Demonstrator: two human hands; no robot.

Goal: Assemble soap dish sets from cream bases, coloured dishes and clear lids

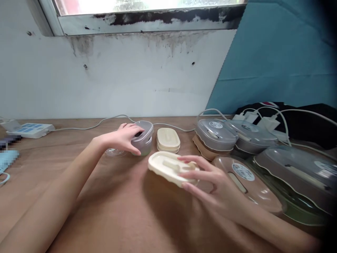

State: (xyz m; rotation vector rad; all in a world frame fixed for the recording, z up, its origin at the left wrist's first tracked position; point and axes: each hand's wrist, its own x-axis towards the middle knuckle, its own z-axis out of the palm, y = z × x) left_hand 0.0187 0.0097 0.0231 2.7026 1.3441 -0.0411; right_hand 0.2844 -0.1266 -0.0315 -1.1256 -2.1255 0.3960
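My right hand [214,181] holds a cream oval lid [163,167] tilted above the table, thumb along its near edge and fingers over its top. At the back, my left hand [123,137] is wrapped round the side of a small translucent oval food container [143,140], its thumb low and its fingers near the top; part of the container is hidden behind it. Between the two hands, a short stack of similar cream lids [168,138] lies on the table. A clear round-edged plastic piece [114,152] lies beneath my left wrist.
Larger lidded containers [217,135] crowd the right side, one a brown-lidded container [254,184]. A white cable [105,121] runs along the wall to a power strip [34,129] at far left. Black cloth [310,114] and chargers [267,123] sit behind on the right.
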